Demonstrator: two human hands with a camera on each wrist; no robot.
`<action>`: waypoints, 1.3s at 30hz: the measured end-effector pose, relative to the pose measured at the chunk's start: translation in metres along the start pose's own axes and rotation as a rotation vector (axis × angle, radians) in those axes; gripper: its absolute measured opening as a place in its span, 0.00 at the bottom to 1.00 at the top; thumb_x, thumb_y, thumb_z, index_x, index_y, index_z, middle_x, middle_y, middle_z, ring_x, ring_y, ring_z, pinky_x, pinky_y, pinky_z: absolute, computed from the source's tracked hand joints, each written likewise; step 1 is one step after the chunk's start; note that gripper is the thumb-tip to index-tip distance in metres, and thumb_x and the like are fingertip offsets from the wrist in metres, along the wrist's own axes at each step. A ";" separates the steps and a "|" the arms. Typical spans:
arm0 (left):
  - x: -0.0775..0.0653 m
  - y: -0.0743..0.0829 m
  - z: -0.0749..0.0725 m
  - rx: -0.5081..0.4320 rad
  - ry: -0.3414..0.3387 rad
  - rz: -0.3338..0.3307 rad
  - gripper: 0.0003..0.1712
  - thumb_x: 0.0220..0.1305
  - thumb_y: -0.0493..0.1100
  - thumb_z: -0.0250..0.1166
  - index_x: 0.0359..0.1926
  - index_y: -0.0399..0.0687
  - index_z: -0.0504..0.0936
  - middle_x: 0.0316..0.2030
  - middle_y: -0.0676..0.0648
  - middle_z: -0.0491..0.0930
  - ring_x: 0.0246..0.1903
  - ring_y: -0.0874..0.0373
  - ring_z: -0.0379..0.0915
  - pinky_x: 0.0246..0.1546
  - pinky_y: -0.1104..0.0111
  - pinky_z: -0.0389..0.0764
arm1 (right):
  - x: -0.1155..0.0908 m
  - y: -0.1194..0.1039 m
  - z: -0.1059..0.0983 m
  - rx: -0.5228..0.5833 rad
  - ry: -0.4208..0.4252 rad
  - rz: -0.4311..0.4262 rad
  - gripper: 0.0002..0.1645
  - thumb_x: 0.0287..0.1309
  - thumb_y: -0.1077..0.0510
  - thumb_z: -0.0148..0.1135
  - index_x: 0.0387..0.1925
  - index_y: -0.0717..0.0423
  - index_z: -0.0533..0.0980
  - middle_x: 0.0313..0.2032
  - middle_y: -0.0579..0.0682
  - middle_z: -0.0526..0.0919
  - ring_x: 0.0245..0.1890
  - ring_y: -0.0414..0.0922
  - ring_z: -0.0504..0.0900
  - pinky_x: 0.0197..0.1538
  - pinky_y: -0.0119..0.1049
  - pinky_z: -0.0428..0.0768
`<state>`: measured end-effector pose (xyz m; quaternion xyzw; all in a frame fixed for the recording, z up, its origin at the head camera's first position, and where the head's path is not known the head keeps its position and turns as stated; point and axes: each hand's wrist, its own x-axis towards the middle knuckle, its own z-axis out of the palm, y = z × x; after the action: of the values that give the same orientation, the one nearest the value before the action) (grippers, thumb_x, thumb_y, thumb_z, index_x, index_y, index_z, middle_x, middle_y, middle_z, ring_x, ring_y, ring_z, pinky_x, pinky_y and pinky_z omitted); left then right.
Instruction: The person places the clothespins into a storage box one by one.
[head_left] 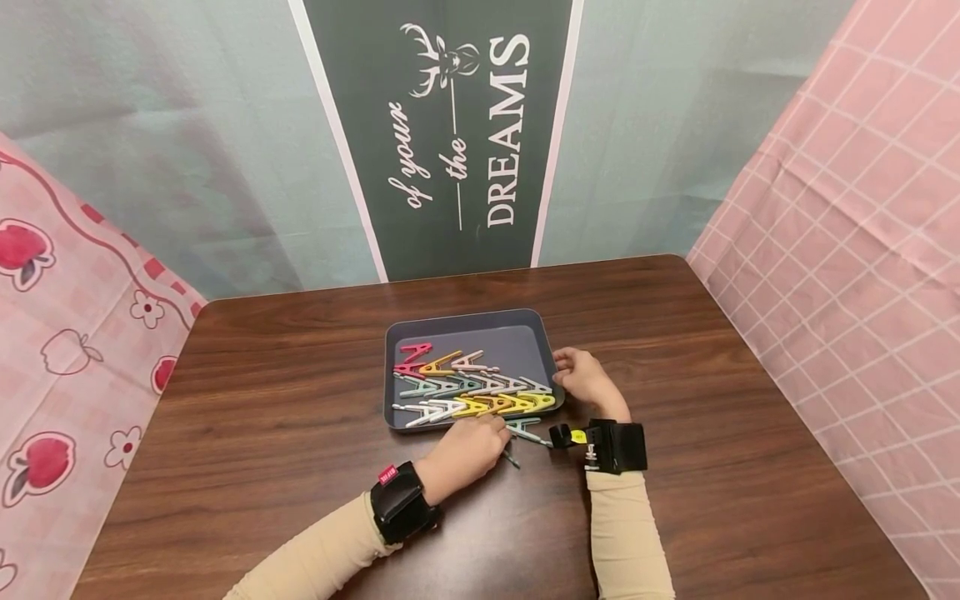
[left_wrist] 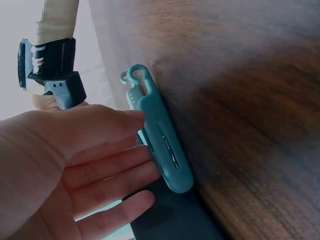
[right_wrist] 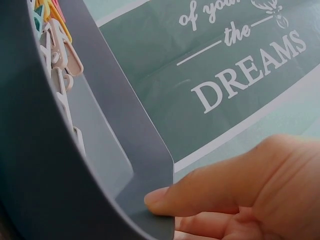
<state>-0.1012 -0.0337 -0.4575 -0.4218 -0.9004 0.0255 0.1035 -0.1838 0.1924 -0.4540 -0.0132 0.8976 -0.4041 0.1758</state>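
Note:
A dark grey tray [head_left: 536, 342] stands on the table, holding rows of clothespins [head_left: 495, 404] in white, yellow, orange, green, pink and red. My left hand [head_left: 467, 448] is low over the table at the tray's near edge. Between its thumb and fingertips is a teal clothespin [left_wrist: 165, 135], its looped end pointing away from the tray. A mint clothespin [head_left: 525, 429] lies just outside the tray, to the right of that hand. My right hand [head_left: 588, 379] grips the tray's right side, thumb [right_wrist: 160, 200] over the inner wall and the other fingers outside.
The brown wooden table [head_left: 300, 375] extends on all sides of the tray. A grey-green curtain [head_left: 637, 125] with a dark printed panel hangs behind it. Pink patterned cloths hang at left and right. Both wrists wear black straps [head_left: 405, 504].

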 end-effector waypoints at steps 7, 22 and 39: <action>-0.001 0.001 0.003 -0.015 -0.027 -0.002 0.04 0.56 0.41 0.65 0.33 0.53 0.84 0.33 0.57 0.82 0.34 0.63 0.77 0.29 0.75 0.82 | 0.000 0.000 -0.001 -0.004 0.004 -0.006 0.27 0.61 0.68 0.53 0.61 0.73 0.66 0.58 0.74 0.73 0.58 0.65 0.75 0.57 0.52 0.81; -0.004 -0.002 0.006 -0.077 -0.068 0.013 0.07 0.54 0.43 0.67 0.36 0.52 0.83 0.36 0.55 0.82 0.35 0.61 0.78 0.32 0.73 0.82 | 0.000 -0.001 0.000 0.024 0.005 0.023 0.26 0.61 0.68 0.52 0.62 0.71 0.66 0.59 0.73 0.73 0.59 0.64 0.75 0.56 0.51 0.82; -0.001 -0.003 -0.002 -0.174 -0.079 0.002 0.07 0.55 0.41 0.66 0.37 0.51 0.83 0.33 0.54 0.79 0.35 0.63 0.76 0.33 0.76 0.82 | 0.002 0.000 0.001 0.038 -0.010 0.037 0.28 0.62 0.68 0.52 0.63 0.71 0.64 0.60 0.73 0.71 0.60 0.65 0.73 0.58 0.52 0.81</action>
<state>-0.1021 -0.0360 -0.4550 -0.4289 -0.9021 -0.0361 0.0306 -0.1856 0.1913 -0.4549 0.0047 0.8890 -0.4175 0.1881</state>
